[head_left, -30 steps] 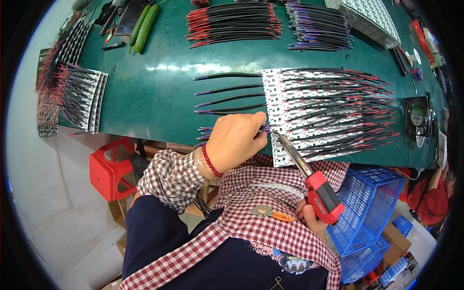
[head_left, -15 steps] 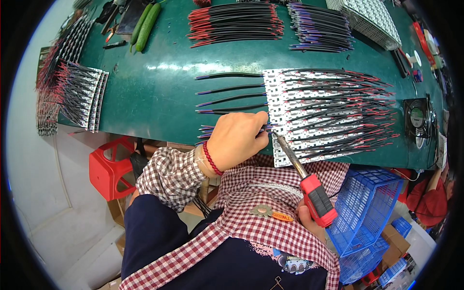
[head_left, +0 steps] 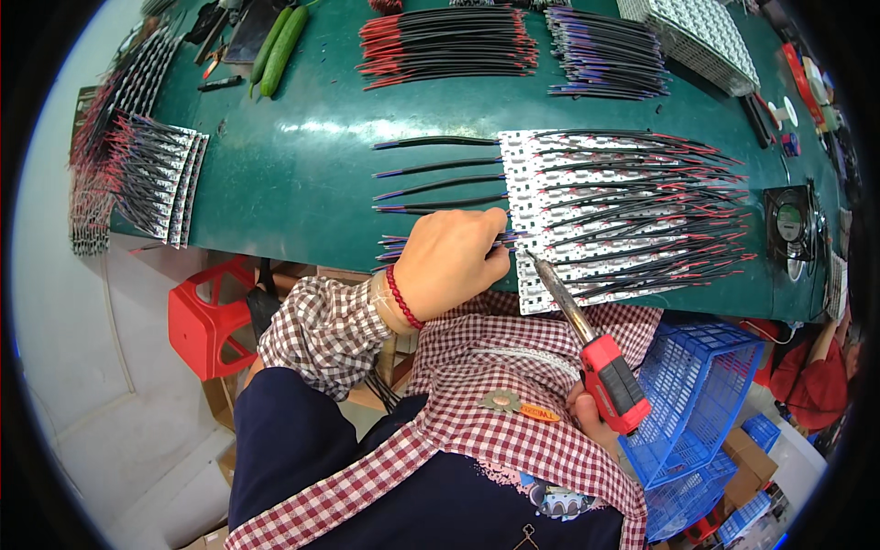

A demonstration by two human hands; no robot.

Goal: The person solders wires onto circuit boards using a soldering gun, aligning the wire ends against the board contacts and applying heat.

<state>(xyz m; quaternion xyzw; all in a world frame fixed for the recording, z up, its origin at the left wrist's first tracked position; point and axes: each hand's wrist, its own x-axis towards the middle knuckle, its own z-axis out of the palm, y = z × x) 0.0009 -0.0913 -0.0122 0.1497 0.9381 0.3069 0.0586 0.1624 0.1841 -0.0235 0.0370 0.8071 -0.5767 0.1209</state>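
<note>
My left hand point(head_left: 452, 259) is closed, thumb and fingers pinching a small bundle of thin black wires with blue ends point(head_left: 394, 246) at the left edge of a white circuit board panel point(head_left: 521, 188). Its fingertips hide part of the bundle. My right hand point(head_left: 589, 414), partly covered by the checked apron, grips a soldering iron point(head_left: 612, 380) with a red and black handle. The iron's tip points at the board edge, just right of my left fingers. Several black wires point(head_left: 440, 168) stick out leftward from the panel. Rows of red-ended black wires point(head_left: 642, 192) lie across it.
Wire bundles point(head_left: 449, 46) and stacked white panels point(head_left: 701, 41) lie at the back of the green table point(head_left: 302, 183). Wired boards point(head_left: 170, 183) sit at left, cucumbers point(head_left: 282, 53) behind. A dark device point(head_left: 790, 220) stands at right. Below are a red stool point(head_left: 206, 316) and blue crates point(head_left: 687, 394).
The soldering iron has shifted slightly right, its tip drawing a little away from my left fingertips. My left hand has barely moved and still pinches the wires.
</note>
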